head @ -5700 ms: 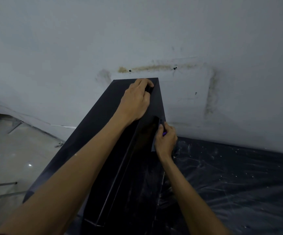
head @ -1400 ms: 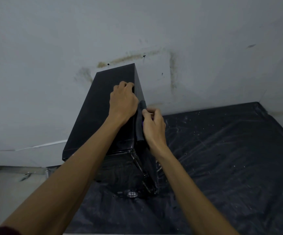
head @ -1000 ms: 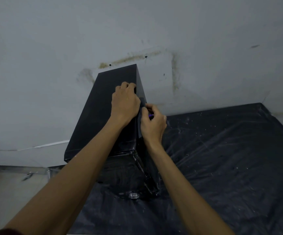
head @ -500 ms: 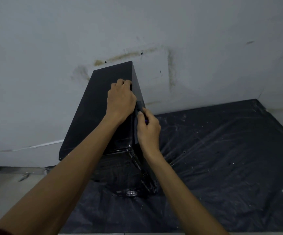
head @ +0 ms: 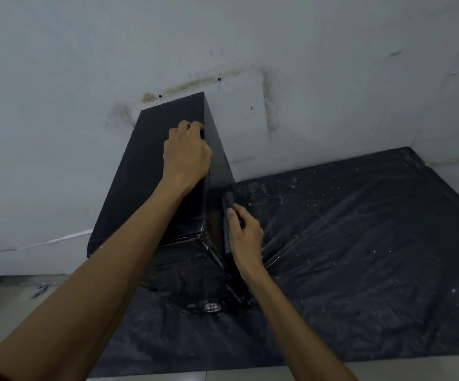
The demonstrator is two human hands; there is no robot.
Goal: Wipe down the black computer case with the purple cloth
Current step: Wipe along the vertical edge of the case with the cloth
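We have the black computer case (head: 151, 171) upright on a black plastic sheet (head: 360, 243) on the floor, its far end close to the wall (head: 305, 78). Left hand (head: 185, 152) curls over the top right edge, bracing. Right hand (head: 246, 237) grips the purple cloth (head: 227, 215) flat against the right side panel. Risk as we judge it: a hard sideways push tips the case left or skids it on the slick sheet. Open room to the right, wall blocks far.

case (head: 146, 174): matt top, glossy side | cloth (head: 228, 201): matt fabric | sheet (head: 360, 243): glossy plastic
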